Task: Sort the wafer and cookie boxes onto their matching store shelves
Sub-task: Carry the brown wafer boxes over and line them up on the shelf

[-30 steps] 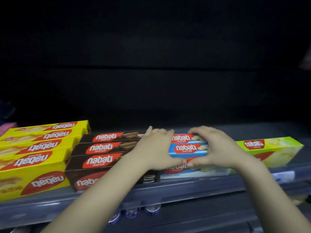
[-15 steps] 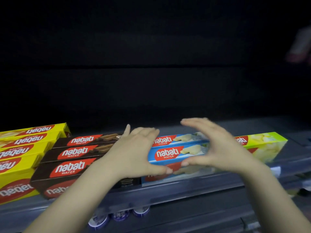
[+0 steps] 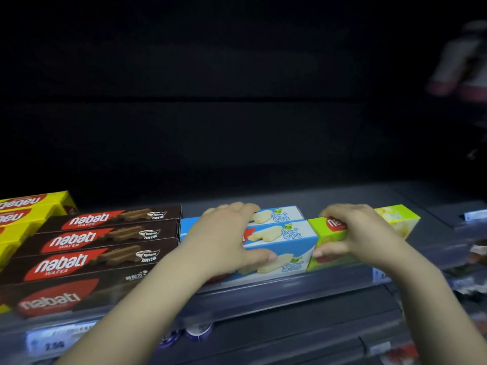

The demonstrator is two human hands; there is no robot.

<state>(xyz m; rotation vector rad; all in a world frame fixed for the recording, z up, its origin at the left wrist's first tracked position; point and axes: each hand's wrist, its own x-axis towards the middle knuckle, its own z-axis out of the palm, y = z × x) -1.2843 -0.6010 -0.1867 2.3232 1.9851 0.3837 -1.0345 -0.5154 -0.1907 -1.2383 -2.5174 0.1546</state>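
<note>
**Both hands on the boxes at the shelf edge**

We see our left hand (image 3: pixel 226 238) lying over the stack of long light-blue cardboard coconut wafer boxes (image 3: pixel 287 241), fingers reaching across the top toward the back and the thumb pressed on the front face of the lowest box, so the hand clasps the stack. Just right of that thumb, touching the blue stack, sits the lime-green cardboard wafer box (image 3: pixel 395 219). Our right hand (image 3: pixel 361 233) grips its near end, fingers curled over the top edge and the thumb tucked under against the front face.

Left of the left hand's fingers, the dark brown cardboard chocolate wafer boxes (image 3: pixel 105 238) lie side by side with red logos facing up, butted against the blue stack. Farther left still lie the yellow cardboard wafer boxes (image 3: pixel 34 206), their logos upside down to us.

All of these rest on the grey metal store shelf (image 3: pixel 303 288), whose front lip runs below both thumbs. Under our left forearm a blurred white price tag (image 3: pixel 58 341) is clipped to that lip.
</note>
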